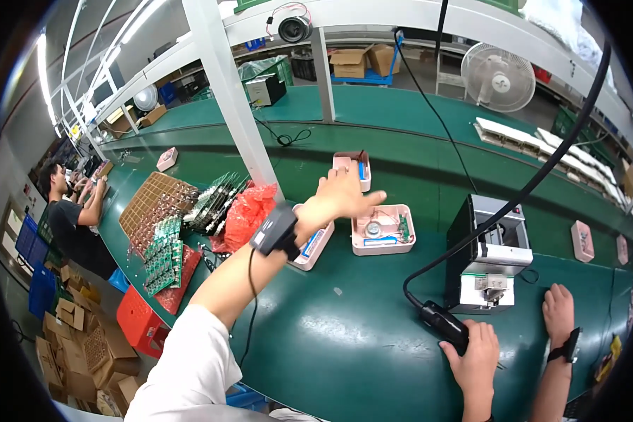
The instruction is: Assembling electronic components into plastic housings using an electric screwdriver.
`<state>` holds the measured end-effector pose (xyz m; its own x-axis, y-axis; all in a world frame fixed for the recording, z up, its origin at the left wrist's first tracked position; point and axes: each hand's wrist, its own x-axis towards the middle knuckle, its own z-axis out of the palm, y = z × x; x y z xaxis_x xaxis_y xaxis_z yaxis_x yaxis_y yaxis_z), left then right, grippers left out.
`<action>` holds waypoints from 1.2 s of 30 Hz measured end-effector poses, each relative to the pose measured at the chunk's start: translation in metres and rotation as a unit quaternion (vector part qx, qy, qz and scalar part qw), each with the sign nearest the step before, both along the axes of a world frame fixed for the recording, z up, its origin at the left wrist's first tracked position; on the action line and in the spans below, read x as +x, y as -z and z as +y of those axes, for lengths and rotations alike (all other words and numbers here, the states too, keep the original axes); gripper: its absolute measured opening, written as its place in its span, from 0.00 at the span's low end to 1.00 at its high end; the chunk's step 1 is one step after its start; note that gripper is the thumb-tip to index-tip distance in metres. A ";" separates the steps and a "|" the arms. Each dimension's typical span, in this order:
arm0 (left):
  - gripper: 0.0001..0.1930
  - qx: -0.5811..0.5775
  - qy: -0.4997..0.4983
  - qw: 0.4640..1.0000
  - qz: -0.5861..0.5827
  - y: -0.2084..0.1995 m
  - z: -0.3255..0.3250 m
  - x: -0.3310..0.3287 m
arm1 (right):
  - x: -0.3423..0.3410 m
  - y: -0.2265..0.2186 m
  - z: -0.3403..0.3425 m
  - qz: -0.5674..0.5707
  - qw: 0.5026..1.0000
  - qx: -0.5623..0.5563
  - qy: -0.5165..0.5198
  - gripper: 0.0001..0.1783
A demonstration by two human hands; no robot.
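Left hand: my grip, spread. Pink box: at its fingertips; I'd best grasp walls, sparing the blue cylinder. Right hand: at black handle, closure I cannot tell.

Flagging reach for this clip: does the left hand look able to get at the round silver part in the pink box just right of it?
Probably yes: the left hand is spread close to the pink box, whose top is open, and nothing visible covers the round silver part.
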<state>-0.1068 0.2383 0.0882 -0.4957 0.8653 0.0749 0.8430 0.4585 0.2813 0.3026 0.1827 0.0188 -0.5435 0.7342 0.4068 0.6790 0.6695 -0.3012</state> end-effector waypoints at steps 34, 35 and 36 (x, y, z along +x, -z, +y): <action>0.59 -0.035 0.308 0.935 -0.173 0.043 -0.010 -0.008 | -0.036 -0.091 0.090 0.503 0.808 -0.199 -0.234 0.26; 0.59 -0.035 0.326 0.931 -0.159 0.043 -0.016 -0.003 | -0.034 -0.091 0.090 0.500 0.804 -0.215 -0.242 0.26; 0.59 -0.035 0.347 0.925 -0.148 0.047 -0.017 0.005 | -0.030 -0.090 0.093 0.494 0.802 -0.230 -0.245 0.25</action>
